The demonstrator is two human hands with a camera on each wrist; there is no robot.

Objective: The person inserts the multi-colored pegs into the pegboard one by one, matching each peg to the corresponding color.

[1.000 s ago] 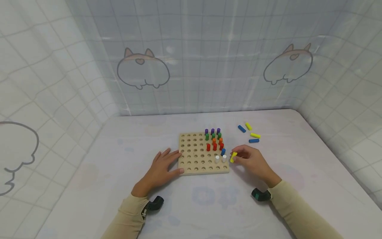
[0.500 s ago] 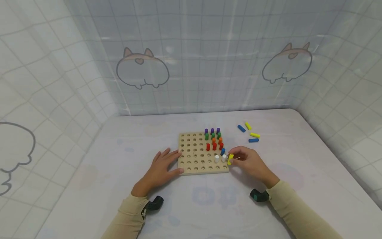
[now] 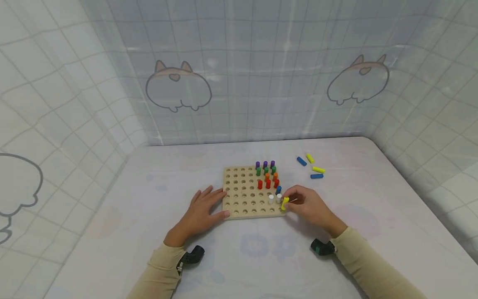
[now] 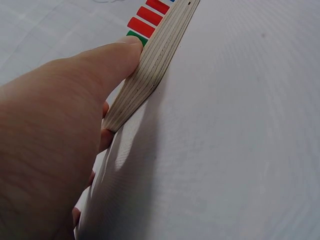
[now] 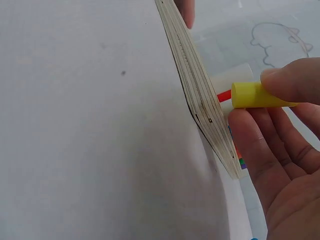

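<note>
The right hand (image 3: 308, 205) pinches a short yellow cylindrical peg (image 3: 284, 203) in its fingers (image 5: 287, 82), at the near right corner of the square wooden pegboard (image 3: 242, 199). The left hand (image 3: 201, 209) lies flat, fingers straight, against the board's left edge on the desk (image 3: 149, 232).

Layered pale plywood pegboard (image 3: 244, 195), smooth matt yellow peg (image 5: 252, 95), soft cloth table cover (image 3: 157, 232).

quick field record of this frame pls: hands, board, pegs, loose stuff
left hand: flat, fingers rest against pegboard left edge
right hand: pinches yellow peg at board's near right corner
pegs standing: purple, green, orange, red rows, one blue, two white pegs
loose pegs: two blue, two yellow, on the table right of board
</note>
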